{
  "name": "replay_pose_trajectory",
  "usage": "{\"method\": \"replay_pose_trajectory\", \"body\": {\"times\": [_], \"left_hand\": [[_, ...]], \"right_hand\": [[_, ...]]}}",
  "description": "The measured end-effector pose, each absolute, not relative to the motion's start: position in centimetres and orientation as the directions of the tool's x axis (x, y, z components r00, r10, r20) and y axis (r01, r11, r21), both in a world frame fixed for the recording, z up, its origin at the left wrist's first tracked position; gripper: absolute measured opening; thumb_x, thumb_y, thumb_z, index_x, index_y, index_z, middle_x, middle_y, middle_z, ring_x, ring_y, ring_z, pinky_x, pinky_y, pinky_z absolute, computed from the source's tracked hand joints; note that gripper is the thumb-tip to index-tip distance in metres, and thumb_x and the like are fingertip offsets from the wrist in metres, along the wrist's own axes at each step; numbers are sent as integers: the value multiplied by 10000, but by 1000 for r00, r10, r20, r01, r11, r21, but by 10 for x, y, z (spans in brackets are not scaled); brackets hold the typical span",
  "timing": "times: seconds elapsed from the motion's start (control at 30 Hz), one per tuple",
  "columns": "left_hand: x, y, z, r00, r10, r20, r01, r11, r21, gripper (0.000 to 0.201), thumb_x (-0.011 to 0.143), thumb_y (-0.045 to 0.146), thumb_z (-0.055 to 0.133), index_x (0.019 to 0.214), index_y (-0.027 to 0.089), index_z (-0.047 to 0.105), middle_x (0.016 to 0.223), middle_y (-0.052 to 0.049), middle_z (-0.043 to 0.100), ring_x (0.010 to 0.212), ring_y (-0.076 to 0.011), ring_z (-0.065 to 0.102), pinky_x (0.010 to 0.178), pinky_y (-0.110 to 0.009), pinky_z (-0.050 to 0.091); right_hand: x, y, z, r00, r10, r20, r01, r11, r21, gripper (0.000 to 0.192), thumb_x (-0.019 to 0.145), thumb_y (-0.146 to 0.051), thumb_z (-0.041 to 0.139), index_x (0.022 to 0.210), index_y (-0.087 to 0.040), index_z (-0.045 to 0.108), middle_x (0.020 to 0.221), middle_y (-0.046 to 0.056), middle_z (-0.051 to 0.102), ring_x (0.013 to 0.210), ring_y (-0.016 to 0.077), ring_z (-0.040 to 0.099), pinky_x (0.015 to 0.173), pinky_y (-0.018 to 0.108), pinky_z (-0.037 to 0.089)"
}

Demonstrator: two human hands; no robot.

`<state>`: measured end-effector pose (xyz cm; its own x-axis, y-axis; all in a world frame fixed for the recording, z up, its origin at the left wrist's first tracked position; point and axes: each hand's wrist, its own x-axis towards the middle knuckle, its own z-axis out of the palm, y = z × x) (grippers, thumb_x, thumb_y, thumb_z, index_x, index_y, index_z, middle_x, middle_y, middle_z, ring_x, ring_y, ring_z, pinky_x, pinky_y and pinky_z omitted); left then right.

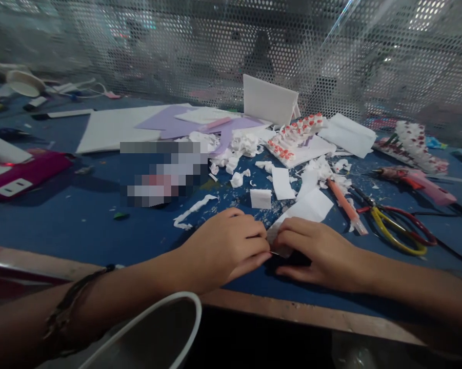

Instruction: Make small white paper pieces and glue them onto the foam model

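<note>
No writing can be read anywhere (the white label (pixel 13 187) on the magenta case (pixel 23 175) looks blank).

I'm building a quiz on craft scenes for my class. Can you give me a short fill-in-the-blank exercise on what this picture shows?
1. Both hands, the left hand and the right hand, pinch a small piece of ____ paper.
2. The scissors right of the hands have red and ____ handles.
3. The table surface is ____ in colour.
4. Behind the table stands a perforated ____ screen.

Missing words: white; yellow; blue; metal
</note>
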<state>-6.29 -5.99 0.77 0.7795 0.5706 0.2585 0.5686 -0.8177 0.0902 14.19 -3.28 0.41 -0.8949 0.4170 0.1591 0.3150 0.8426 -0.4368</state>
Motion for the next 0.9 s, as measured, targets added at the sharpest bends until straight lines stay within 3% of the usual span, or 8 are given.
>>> {"method": "replay_pose_trajectory", "body": {"times": [0.07, 0.4, 0.77, 0.9], "left_hand": [[-63, -61, 7, 759, 600, 253, 590, -798, 123, 220, 862, 237, 403, 782, 181, 601, 804, 4, 635, 748, -125, 558, 717, -295, 321], [-62, -60, 7, 627, 754, 195, 680, -652, 336, 238, 819, 317, 466, 653, 203, 594, 677, 43, 608, 660, -101, 516, 728, -283, 297], [-60, -58, 9, 584, 802, 122, 733, -586, 347, 164, 760, 284, 518, 633, 183, 538, 602, 55, 537, 602, -99, 489, 671, -282, 295], [-60, -57, 11, 581, 809, 89, 741, -571, 353, 58, 738, 246, 518, 723, 192, 535, 632, 56, 529, 613, -103, 490, 668, -278, 307]], "right_hand": [[141, -33, 1, -893, 419, 162, 325, 851, -412, 104, 831, -258, 479, 860, -166, 516, 860, 16, 502, 756, 99, 459, 650, 210, 377], [138, -32, -4, -853, 493, 175, 368, 803, -469, 177, 860, -249, 417, 789, -145, 541, 808, 38, 494, 725, 106, 457, 630, 216, 387], [137, -31, -7, -812, 558, 171, 443, 780, -443, 150, 810, -255, 503, 708, -144, 499, 748, 9, 469, 686, 94, 429, 588, 200, 347], [138, -31, -6, -819, 547, 171, 424, 779, -461, 61, 790, -204, 522, 777, -155, 489, 774, 0, 478, 705, 91, 436, 603, 196, 352]]}}
